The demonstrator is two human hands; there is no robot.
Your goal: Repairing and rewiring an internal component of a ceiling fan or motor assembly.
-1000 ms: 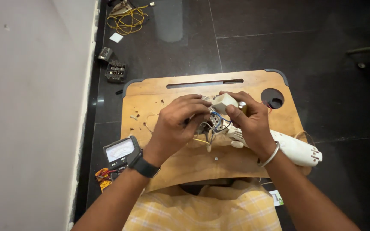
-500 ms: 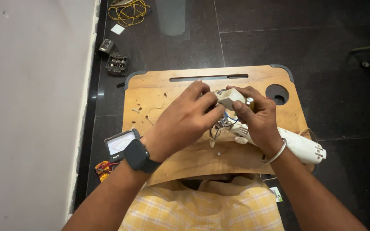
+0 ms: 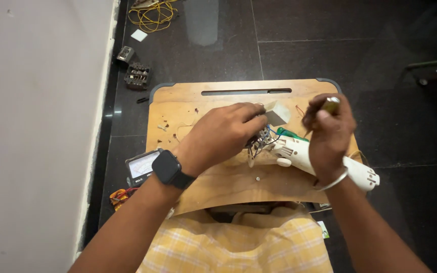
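left hand (image 3: 226,134) pinching grey block (image 3: 277,112) at board (image 3: 178,98) centre | right hand (image 3: 330,131) fisted, gripping tool (image 3: 331,104) near right edge | white appliance (image 3: 324,159) lying beneath

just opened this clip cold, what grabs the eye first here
Two hands meet over a wooden lap board: the left hand pinches a small grey block above a tangle of wires, and the right hand grips a screwdriver. Under them lies a white plastic appliance body. A meter sits on the dark floor at the left.
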